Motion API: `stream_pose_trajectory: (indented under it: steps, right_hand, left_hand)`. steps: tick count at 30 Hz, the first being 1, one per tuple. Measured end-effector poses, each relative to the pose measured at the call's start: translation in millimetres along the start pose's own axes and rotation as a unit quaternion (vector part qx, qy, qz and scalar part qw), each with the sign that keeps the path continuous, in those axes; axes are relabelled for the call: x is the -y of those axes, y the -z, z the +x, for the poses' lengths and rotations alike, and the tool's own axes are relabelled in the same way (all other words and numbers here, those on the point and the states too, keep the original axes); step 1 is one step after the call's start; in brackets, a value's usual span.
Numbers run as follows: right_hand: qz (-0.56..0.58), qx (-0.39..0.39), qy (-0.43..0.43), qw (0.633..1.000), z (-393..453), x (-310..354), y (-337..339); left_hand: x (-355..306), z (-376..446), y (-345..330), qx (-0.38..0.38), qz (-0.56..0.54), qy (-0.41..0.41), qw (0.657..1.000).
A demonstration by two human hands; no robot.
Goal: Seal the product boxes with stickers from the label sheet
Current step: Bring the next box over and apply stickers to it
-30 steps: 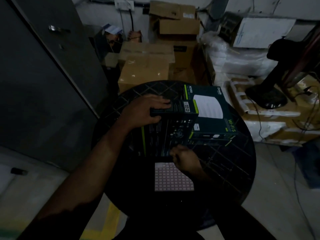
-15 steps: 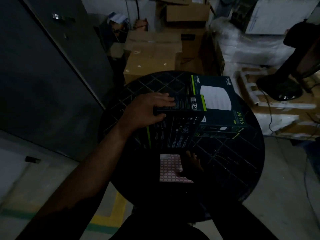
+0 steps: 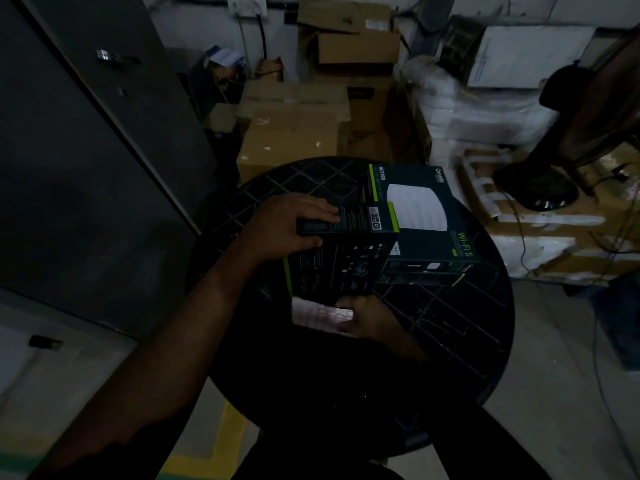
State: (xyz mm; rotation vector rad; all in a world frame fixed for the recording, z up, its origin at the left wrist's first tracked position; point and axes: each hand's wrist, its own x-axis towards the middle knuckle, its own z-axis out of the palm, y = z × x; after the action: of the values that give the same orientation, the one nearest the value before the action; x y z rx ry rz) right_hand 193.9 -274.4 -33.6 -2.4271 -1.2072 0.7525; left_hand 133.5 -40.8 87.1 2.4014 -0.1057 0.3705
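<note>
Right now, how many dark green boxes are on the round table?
2. One box stands tilted near the middle, held at its top by the left hand. The other box lies flat behind it, to the right. More could be hidden.

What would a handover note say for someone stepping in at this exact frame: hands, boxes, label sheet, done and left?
Left hand: grips the top edge of the near product box, steadying it upright on the round black table.
Right hand: at the label sheet, by the box's lower edge; too dark to tell whether it holds a sticker.
Second product box: lies flat behind, touching the first.
Done: no sticker can be made out on either box.
Left: peel a sticker, seal the held box, then probably the second.
</note>
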Motion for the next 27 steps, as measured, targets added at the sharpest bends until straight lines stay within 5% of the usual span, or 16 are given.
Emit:
stream_pose_trajectory:
  steps: [6,15,23,27]
  right_hand:
    - [0.090,-0.146,0.063,0.983,-11.6,38.4,72.9]
    - [0.174,-0.160,0.102,0.966,-5.3,57.9,137.3]
    - [0.353,-0.235,0.099,0.900,-8.3,39.0,137.1]
    - [0.291,-0.252,0.091,0.918,-1.8,38.4,138.5]
  left_hand:
    - [-6.2,7.7,6.3,0.006,-0.034,0.012,0.999]
    - [-3.9,12.1,15.9,0.060,-0.023,0.024,0.998]
    - [-0.1,11.4,21.2,0.014,-0.097,0.057,0.994]
    - [-4.2,13.8,24.4,0.037,-0.140,0.068,0.987]
